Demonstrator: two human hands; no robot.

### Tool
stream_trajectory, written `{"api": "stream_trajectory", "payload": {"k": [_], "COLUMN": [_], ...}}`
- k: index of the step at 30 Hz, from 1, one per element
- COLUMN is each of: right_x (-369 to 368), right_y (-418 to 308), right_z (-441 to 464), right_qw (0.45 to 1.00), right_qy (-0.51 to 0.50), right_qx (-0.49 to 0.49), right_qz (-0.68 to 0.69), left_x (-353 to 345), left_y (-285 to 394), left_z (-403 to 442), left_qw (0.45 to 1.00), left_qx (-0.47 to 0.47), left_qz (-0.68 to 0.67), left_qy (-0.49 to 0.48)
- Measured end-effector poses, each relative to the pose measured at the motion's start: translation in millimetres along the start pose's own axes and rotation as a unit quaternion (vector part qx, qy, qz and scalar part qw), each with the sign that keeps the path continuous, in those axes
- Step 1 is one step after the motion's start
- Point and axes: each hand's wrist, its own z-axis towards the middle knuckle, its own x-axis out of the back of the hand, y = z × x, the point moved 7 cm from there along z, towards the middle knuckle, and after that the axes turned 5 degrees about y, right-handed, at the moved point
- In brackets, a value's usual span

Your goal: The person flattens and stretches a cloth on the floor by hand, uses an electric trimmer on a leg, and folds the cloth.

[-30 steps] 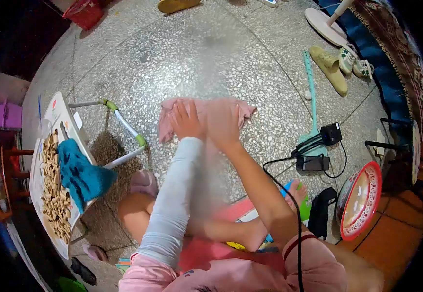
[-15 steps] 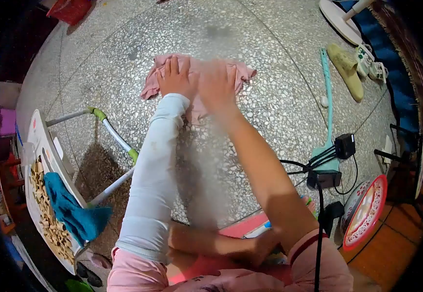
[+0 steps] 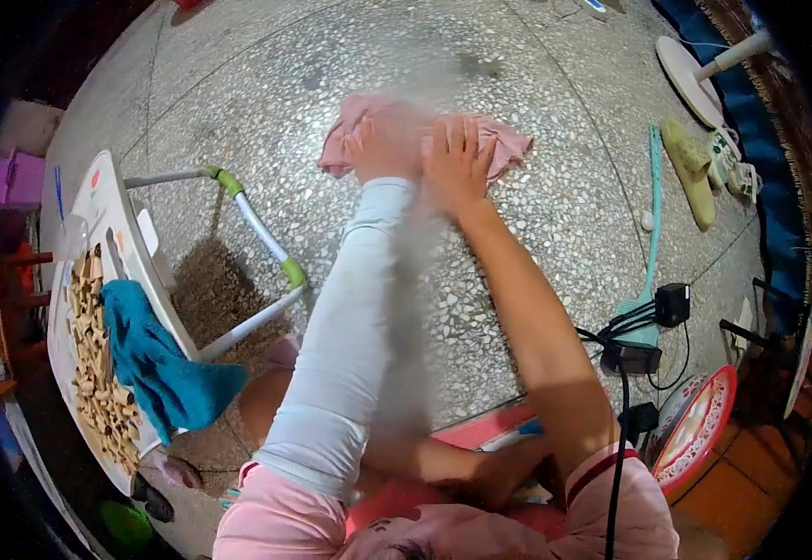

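On the speckled stone floor (image 3: pixel 285 121) lies a crumpled pink cloth (image 3: pixel 514 143), ahead of me. My left hand (image 3: pixel 385 147) rests on its left half, palm down, and its fingertips are partly smeared. Beside it, my right hand (image 3: pixel 458 166) presses on the right half with fingers spread flat. The two hands are close together, and parts of the cloth are hidden under them. A pale blue sleeve (image 3: pixel 341 289) covers my left forearm; the right forearm is bare.
At left stands a white tray table (image 3: pixel 159 313) on tubular legs, bearing small tan pieces (image 3: pixel 98 364) and a teal towel (image 3: pixel 168 359). To the right lie a light-green flyswatter (image 3: pixel 652 215), shoes (image 3: pixel 691 173), black adapters with cables (image 3: pixel 672 304) and a red-rimmed basin (image 3: pixel 700 429).
Both hands have pushed forward over the floor with the cloth, which looks more bunched. The view has shifted, so the tray table and shoes appear lower and further right.
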Motion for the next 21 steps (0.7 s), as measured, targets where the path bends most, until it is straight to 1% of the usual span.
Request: {"api": "stream_trajectory", "payload": {"k": [1, 2, 4, 6, 7, 8, 10, 13, 16, 18, 19, 20, 21], "right_x": [-1.7, -5.5, -6.3, -7.0, -6.6, -10.6, -16.8, -10.1, -10.0, 29.1, 49.4, 36.3, 27.7], "right_y": [-5.0, -9.1, -19.8, -34.8, -42.3, -50.0, -64.3, -73.1, -75.7, -83.6, -85.9, -86.7, -85.9], "right_z": [-1.9, -3.6, -4.9, -5.7, -6.5, -7.3, -12.3, -14.1, -16.6, -15.7, -20.1, -20.5, -26.3], "right_qw": [1.000, 1.000, 0.999, 0.998, 0.997, 0.996, 0.988, 0.986, 0.975, 0.974, 0.958, 0.974, 0.970], "right_qy": [0.016, 0.018, 0.023, 0.027, 0.028, -0.006, -0.074, -0.062, -0.153, 0.045, 0.145, 0.003, -0.140], "right_qx": [0.012, 0.018, 0.031, 0.059, 0.074, 0.092, 0.125, 0.141, 0.129, 0.182, 0.205, 0.189, 0.170], "right_qz": [-0.018, -0.007, 0.015, 0.003, -0.005, 0.012, 0.046, 0.064, 0.096, 0.123, 0.136, 0.120, 0.101], "left_x": [1.3, -2.6, 14.8, 19.3, 23.0, 26.9, 36.9, 48.1, 59.8, 68.9, 73.7, 79.3, 80.0], "left_y": [-4.1, -9.4, -14.6, -30.4, -38.3, -46.0, -59.3, -68.6, -74.4, -72.8, -71.6, -69.3, -70.3], "left_z": [-2.5, -6.7, -7.9, -9.7, -13.3, -16.9, -32.2, -43.8, -53.0, -61.9, -67.0, -73.5, -80.2], "left_qw": [1.000, 1.000, 0.996, 0.987, 0.985, 0.983, 0.984, 0.978, 0.973, 0.968, 0.965, 0.964, 0.965], "left_qx": [0.009, 0.021, 0.046, 0.092, 0.106, 0.121, 0.127, 0.143, 0.167, 0.182, 0.189, 0.184, 0.179], "left_qz": [0.000, 0.016, 0.048, 0.072, 0.081, 0.090, 0.106, 0.143, 0.133, 0.131, 0.130, 0.137, 0.137], "left_qy": [0.015, -0.011, -0.061, -0.107, -0.106, -0.106, -0.057, -0.047, -0.091, -0.113, -0.123, -0.135, -0.132]}}
